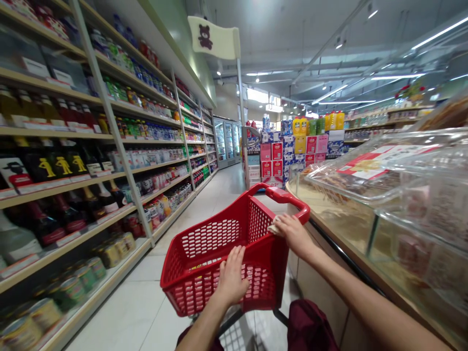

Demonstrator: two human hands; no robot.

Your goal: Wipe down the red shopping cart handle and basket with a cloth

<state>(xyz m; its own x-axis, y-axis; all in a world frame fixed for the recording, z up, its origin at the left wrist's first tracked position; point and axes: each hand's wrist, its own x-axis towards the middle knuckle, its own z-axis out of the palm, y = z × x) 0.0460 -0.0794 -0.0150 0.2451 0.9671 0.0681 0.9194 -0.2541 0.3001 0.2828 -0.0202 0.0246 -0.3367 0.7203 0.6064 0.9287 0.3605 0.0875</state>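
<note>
A red plastic shopping cart (204,248) with perforated sides stands in front of me, its handle at the far right end. My left hand (232,278) lies on the near side of the cart, fingers stretched over the upper rim. Under the fingers of my right hand (294,235) is a whitish cloth (275,224), bunched and pressed against the cart's rim just below the handle (283,195). Part of the cloth is hidden by the hand. Something small and yellow shows through the holes low in the cart; I cannot make it out.
Tall shelves (153,165) of bottles and cans line the left. Close on the right, a glass-sided counter (343,222) carries clear plastic food packs (380,165). Stacked drink cartons (272,158) stand ahead, with glass-door fridges (224,139) beyond the tiled aisle (223,187).
</note>
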